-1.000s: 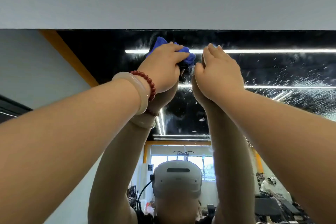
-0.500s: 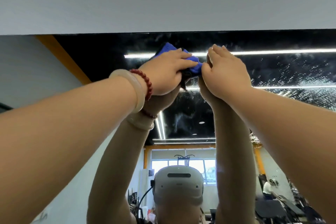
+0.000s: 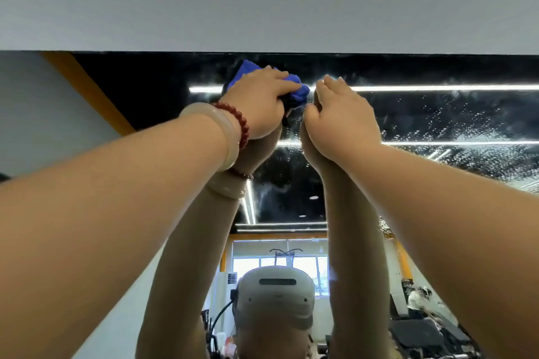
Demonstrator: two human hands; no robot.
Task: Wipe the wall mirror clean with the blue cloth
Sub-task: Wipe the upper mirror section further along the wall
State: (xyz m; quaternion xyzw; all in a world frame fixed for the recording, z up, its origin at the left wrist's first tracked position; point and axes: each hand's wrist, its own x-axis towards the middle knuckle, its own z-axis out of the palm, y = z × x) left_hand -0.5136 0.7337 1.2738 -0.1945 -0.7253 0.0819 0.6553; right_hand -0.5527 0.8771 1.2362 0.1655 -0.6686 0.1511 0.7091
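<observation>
Two bare arms stretch up to the top of the wall mirror point(image 3: 408, 114), whose upper edge meets a plain grey wall point(image 3: 262, 0). The left hand point(image 3: 259, 105) grips the blue cloth point(image 3: 243, 71), its fingers curled over the bunched fabric and pressing it against the glass just below the mirror's top edge. One corner of the cloth sticks up above the knuckles and another fold shows past the fingertips on the right.

The right hand point(image 3: 341, 119) lies just beside it, fingers straight and close together, pointing up along the glass and holding nothing. Whether its thumb touches the cloth cannot be told.

On the left wrist sit a red bead bracelet point(image 3: 236, 122) and, just behind it, a pale bangle point(image 3: 215, 134). Both are doubled in the reflection below.

To the right of the hands the glass is speckled with many white droplets point(image 3: 466, 131), thickest toward the right edge. To the left of the cloth the mirror looks dark and free of spots. Long light strips point(image 3: 437, 87) are reflected across the glass, one of them running level with the cloth. Low in the mirror, between the reflected arms, shows a white headset point(image 3: 277, 297) on the person's head.
</observation>
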